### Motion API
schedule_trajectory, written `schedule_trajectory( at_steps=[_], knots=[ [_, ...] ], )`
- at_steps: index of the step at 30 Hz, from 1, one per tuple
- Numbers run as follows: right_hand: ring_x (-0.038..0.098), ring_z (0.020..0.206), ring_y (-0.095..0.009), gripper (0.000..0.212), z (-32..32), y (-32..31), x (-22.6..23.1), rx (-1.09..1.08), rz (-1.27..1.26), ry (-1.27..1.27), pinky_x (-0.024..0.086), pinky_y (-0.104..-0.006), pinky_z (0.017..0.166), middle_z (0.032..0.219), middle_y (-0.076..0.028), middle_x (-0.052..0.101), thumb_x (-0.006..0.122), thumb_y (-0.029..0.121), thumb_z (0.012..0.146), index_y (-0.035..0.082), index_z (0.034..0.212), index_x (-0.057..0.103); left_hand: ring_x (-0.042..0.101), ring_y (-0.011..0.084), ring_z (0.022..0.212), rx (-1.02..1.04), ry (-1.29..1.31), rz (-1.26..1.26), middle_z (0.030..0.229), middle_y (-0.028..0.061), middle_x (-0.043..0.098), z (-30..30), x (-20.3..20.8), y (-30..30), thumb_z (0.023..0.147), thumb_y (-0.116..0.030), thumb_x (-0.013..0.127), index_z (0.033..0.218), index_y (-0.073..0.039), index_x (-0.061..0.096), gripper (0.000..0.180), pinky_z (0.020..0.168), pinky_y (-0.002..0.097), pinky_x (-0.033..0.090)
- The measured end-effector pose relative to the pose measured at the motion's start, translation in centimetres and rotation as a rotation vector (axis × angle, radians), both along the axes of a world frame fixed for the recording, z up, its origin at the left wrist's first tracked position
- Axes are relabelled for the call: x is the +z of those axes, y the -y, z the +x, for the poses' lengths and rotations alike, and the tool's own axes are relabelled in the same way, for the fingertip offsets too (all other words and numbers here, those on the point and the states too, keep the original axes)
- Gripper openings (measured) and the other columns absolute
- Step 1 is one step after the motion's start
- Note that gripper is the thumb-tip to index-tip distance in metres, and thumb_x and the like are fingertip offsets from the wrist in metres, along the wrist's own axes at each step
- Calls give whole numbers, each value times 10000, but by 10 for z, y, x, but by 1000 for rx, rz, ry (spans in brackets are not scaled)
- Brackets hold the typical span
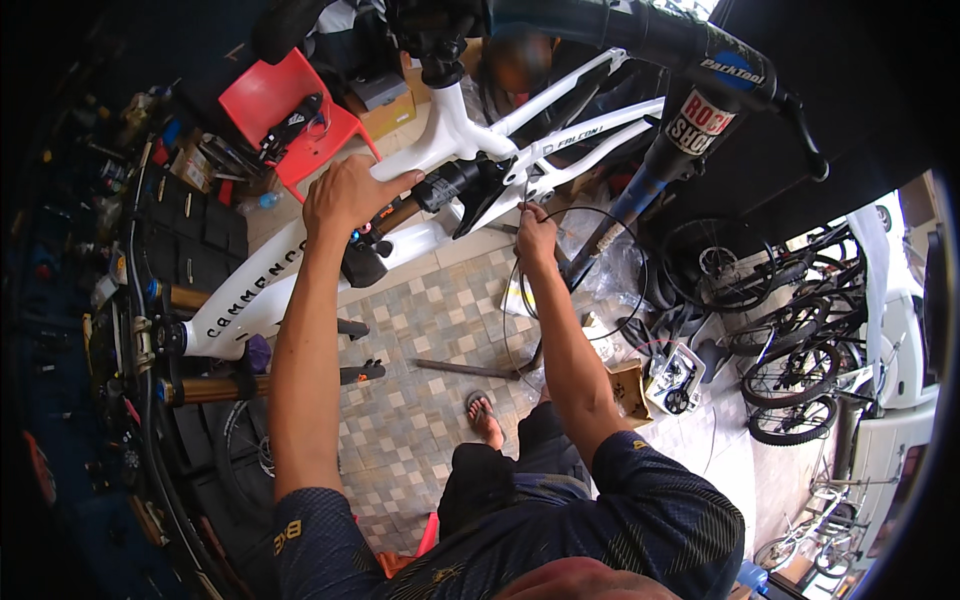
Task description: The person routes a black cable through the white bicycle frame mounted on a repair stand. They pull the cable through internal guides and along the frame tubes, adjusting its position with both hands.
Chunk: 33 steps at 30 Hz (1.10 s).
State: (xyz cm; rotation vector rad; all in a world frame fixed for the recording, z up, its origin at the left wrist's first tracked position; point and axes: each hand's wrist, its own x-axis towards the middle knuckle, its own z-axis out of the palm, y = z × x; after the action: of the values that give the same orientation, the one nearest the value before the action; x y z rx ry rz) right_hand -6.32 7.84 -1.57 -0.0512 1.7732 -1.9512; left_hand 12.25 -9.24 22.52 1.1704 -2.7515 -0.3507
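Our left hand (343, 198) lies over the top tube of the white bicycle frame (455, 127), thumb stretched out; its fingertips are hidden, so we cannot tell whether they grip. By the frame's lower edge, toward its rear, our right hand (537, 238) has its fingers bunched around a thin black cable (646, 268), whose loop spreads past our forearm. Below that edge, tiled floor (430, 300) reaches our sandalled foot (486, 420), a dark bar (465, 369) lying across it.
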Motion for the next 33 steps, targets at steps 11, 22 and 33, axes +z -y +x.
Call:
schedule_trajectory(
  at_steps=[11, 22, 33],
  knots=[
    [707, 799, -364, 212, -20, -15, 57, 443, 1041, -1218, 551, -464, 652, 815, -206, 703, 529, 117, 884, 2, 1027, 635, 718, 318, 771, -20, -7, -60, 746, 169, 713, 0, -14, 11, 732, -727, 669, 913, -41, 755, 715, 742, 441, 548],
    [702, 676, -212, 339, 1, -29, 96, 721, 1155, -1903, 518, -336, 531, 747, -92, 693, 556, 93, 869, -61, 1159, 638, 714, 345, 792, 13, -20, -41, 782, 185, 718, 10, -20, 14, 725, -738, 666, 937, -31, 753, 744, 749, 457, 547],
    [692, 699, -163, 142, -21, 4, 72, 871, 1288, -2012, 460, -336, 486, 786, -32, 716, 621, 155, 845, 89, 881, 742, 705, 369, 870, 41, 27, 10, 870, 243, 712, 8, -9, 9, 702, -717, 690, 939, 4, 740, 761, 789, 459, 548]
  ],
)
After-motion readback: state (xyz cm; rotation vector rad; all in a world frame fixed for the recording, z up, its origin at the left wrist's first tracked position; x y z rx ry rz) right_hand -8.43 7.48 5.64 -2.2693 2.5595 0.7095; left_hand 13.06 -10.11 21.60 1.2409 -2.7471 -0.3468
